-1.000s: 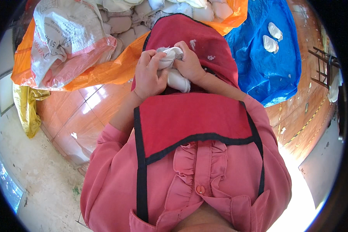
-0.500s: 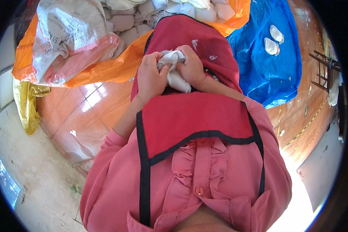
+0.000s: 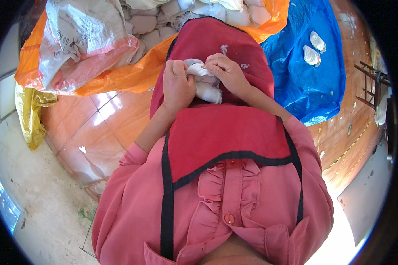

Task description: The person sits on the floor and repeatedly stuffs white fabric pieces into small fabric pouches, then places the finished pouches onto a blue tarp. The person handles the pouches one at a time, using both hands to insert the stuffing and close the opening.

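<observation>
Over my apron-covered lap I hold a soft white cloth bundle (image 3: 208, 92), partly rolled and twisted at its upper end. My left hand (image 3: 178, 84) is closed on the left side of that twist. On its right side, the fingers of my right hand (image 3: 227, 73) pinch the cloth. The bundle's plump lower end hangs free between my hands, against the red apron (image 3: 225, 39). What exactly the cloth is, I cannot tell. Two similar white bundles (image 3: 311, 56) lie on the blue plastic sheet or bag (image 3: 296, 92) to the right.
Ahead, an orange plastic sheet (image 3: 137, 79) bears many pale padded pieces (image 3: 148, 39). A printed white woven sack (image 3: 82, 31) lies at its left, near a yellow bag (image 3: 30, 119). A dark wooden frame (image 3: 367, 86) stands far right on the tiled floor (image 3: 88, 132).
My right hand has turned and shifted slightly right, its fingers now pinching the cloth's twisted top. My left hand has moved slightly right, and the bundle with it.
</observation>
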Demonstrator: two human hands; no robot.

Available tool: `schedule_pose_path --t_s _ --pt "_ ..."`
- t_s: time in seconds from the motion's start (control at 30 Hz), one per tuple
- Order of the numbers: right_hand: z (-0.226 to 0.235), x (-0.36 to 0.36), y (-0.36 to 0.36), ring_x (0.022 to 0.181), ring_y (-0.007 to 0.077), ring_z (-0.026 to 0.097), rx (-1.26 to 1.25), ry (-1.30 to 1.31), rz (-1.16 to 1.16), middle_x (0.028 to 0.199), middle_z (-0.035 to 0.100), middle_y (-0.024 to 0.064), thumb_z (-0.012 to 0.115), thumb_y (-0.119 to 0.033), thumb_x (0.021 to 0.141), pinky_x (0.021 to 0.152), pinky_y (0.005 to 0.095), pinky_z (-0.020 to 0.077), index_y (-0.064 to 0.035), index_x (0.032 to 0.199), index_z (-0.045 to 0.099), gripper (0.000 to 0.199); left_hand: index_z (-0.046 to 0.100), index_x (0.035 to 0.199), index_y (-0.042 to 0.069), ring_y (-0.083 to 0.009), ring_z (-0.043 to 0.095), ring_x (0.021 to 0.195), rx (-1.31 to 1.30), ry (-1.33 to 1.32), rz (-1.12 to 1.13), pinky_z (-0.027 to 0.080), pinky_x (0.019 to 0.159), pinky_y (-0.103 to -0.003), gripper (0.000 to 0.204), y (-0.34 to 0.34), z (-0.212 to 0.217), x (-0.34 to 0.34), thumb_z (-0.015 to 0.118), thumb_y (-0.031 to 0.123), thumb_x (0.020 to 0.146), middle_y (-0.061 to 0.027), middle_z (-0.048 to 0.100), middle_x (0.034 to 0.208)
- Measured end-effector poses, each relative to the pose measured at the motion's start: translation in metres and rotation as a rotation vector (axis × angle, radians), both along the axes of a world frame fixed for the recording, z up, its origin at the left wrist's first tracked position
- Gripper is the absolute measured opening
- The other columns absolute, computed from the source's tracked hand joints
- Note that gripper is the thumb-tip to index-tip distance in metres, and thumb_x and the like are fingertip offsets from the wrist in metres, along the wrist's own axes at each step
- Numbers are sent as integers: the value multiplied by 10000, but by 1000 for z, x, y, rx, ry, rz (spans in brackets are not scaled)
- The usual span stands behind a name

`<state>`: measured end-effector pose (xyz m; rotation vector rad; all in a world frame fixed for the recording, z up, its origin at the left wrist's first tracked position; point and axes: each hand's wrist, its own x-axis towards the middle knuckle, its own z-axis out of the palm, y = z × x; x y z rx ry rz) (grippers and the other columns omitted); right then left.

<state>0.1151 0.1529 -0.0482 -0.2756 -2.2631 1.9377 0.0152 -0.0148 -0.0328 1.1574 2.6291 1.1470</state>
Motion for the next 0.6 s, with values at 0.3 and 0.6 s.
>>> schedule_pose_path --t_s 0.3,0.6 --pt "12 -15 14 925 139 605 -191 -241 141 972 636 44 707 -83 825 853 290 496 -35 1064 649 251 460 907 41 -353 524 809 78 95 -60 437 682 -433 282 -1 -3 0 646 -26 705 -152 489 880" --pt "10 -26 5 874 216 602 281 -81 145 903 599 91 718 -114 765 795 325 500 -31 995 640 257 470 896 44 -353 537 790 56 61 -23 456 674 -426 272 -2 -6 -2 647 -18 697 -154 498 879"
